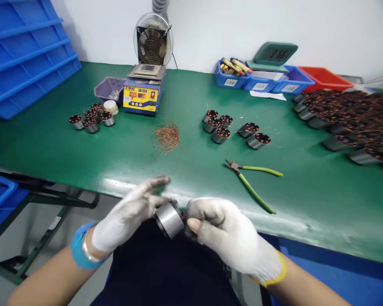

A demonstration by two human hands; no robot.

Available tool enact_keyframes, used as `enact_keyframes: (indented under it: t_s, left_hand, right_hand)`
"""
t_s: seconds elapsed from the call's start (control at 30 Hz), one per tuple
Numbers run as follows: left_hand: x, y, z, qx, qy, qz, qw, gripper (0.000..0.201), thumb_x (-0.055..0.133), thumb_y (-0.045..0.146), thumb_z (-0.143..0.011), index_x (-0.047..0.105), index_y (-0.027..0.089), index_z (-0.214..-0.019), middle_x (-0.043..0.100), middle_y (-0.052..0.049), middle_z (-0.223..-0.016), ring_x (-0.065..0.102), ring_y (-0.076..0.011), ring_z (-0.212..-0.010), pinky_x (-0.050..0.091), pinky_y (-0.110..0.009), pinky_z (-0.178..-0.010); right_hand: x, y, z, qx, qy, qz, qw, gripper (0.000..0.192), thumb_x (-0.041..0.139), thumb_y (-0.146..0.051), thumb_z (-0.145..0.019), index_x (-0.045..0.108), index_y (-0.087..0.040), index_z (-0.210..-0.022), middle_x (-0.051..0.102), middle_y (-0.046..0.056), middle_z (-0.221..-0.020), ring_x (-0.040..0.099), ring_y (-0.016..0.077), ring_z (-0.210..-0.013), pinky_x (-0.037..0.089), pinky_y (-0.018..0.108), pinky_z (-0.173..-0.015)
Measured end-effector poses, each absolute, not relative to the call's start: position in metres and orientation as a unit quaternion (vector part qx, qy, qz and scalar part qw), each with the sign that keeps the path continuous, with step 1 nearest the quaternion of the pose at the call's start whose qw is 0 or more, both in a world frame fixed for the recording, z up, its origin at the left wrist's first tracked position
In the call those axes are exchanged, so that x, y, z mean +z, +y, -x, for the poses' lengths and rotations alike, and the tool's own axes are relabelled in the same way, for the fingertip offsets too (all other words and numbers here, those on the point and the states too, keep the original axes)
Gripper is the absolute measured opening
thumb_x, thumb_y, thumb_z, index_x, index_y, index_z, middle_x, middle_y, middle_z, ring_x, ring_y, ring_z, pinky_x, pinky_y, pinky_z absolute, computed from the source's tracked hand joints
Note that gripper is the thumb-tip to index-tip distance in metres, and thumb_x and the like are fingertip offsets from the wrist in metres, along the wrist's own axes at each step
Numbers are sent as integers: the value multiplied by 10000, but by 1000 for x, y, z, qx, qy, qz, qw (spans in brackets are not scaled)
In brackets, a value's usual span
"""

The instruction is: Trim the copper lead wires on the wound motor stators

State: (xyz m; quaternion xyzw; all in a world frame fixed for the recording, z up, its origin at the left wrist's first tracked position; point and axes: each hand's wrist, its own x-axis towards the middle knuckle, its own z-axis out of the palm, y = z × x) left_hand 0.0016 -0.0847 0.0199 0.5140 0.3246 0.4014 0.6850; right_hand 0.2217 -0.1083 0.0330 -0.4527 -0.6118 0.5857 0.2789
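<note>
A motor stator point(170, 220), a silver metal ring with copper windings, is held tilted above my lap at the table's front edge. My left hand point(135, 210), in a white glove with dark-stained fingertips, grips it from the left; the upper fingers stretch out past it and are slightly blurred. On the other side, my right hand point(217, 231) is closed in a pinch against the stator's right end. Its thumb tip shows bare through the glove. Whatever lies between those fingers is hidden. Cutting pliers point(242, 170) with green handles rest on the table, jaws open.
Copper wire clippings point(167, 138) lie mid-table. Stators stand in a left group point(91, 124), a middle group point(221, 135) and a large right-hand mass point(354, 123). Behind are a solder pot point(142, 95), a purple tray point(107, 90), blue bins point(231, 80) and a digital clock point(276, 54).
</note>
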Motion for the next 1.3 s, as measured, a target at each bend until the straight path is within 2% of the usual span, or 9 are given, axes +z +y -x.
enact_keyframes:
  t_s: [0.1,0.3,0.47,0.63,0.8,0.87,1.0,1.17,1.3]
  left_hand:
    - [8,-75,-8,289,343,-708,545,438,658,255,-796,575,205,-1224,685,-110,-1134,669,-280,-1027,561,-415,-866]
    - [-30,-64,-18,387,343,-854,60,381,645,125,-791,517,197,-1143,603,-144,-1119,631,-275,-1019,547,-442,-848]
    - [-32,-54,-16,358,387,-830,180,306,678,237,-790,507,197,-1040,600,-116,-1114,632,-251,-1035,548,-417,-884]
    - [-29,-46,-17,353,432,-808,191,643,709,251,-720,423,164,-1290,594,-108,-1081,632,-246,-948,553,-423,-850]
    - [-26,-44,-20,341,429,-815,187,621,690,251,-733,456,104,-1290,580,-113,-1052,621,-248,-924,545,-409,-826]
    - [-25,-44,-20,344,424,-819,175,556,688,250,-731,503,107,-1235,580,-115,-1050,622,-248,-933,544,-400,-820]
    - [-22,-43,-21,339,432,-821,152,372,681,258,-719,590,140,-1059,578,-86,-980,630,-216,-857,548,-366,-770]
    - [-19,-39,-20,326,537,-770,112,314,678,274,-666,575,168,-942,584,-62,-919,632,-229,-829,551,-377,-767]
    - [-14,-26,-17,273,561,-774,114,362,682,394,-672,566,162,-924,598,-143,-1057,618,-315,-980,526,-466,-872]
  right_hand:
    - [39,-97,-221,461,-701,493,231,227,529,-290,-857,572,-178,-664,560,-10,-633,468,104,-574,340,231,-537]
    - [25,-62,-211,380,-705,580,149,222,529,-328,-862,682,-178,-800,613,-7,-673,519,123,-614,317,234,-538]
    - [19,-49,-218,358,-739,560,108,221,539,-327,-873,719,-199,-881,666,2,-756,553,129,-661,312,239,-559]
    - [28,-50,-250,336,-751,564,73,230,514,-331,-899,703,-201,-880,691,12,-779,588,152,-691,373,258,-592]
    - [28,-53,-239,11,-873,448,194,386,603,-439,-846,638,-172,-1122,648,139,-1194,553,308,-1128,383,523,-1007]
    - [23,-52,-221,-76,-900,408,132,215,558,-323,-888,664,-207,-1036,697,94,-1039,585,283,-1032,309,582,-1065]
    - [14,-47,-216,-141,-904,401,51,314,412,-89,-905,658,-227,-766,622,4,-639,560,187,-650,368,506,-1059]
    - [18,-60,-303,-129,-826,541,88,262,444,-269,-933,689,-178,-944,687,73,-811,623,224,-778,489,397,-882]
    - [17,-90,-354,-99,-706,701,-30,398,451,-459,-940,677,-134,-980,684,170,-847,625,309,-781,487,406,-682]
